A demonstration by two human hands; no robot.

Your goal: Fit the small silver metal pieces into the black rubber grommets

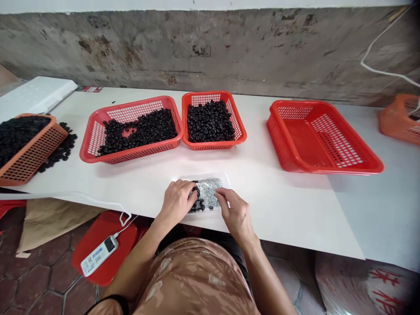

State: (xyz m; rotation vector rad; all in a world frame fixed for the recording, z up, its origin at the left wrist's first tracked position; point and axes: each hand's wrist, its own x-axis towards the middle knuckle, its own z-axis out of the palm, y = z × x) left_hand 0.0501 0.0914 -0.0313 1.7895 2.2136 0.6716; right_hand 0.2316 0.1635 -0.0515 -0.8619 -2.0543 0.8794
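Left hand (178,197) curled over small black rounded parts (199,205) at the left of a shallow translucent plastic tray (226,178), grip unclear, tiny silvery pieces (207,188) beside them, right hand (236,212) over these, fingertips together, anything held too small to tell, red rectangular plastic basket (302,140)

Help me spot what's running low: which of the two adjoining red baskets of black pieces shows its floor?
The longer left basket: a red patch of its floor shows among the black pieces. In the squarer right basket, pieces hide the floor.
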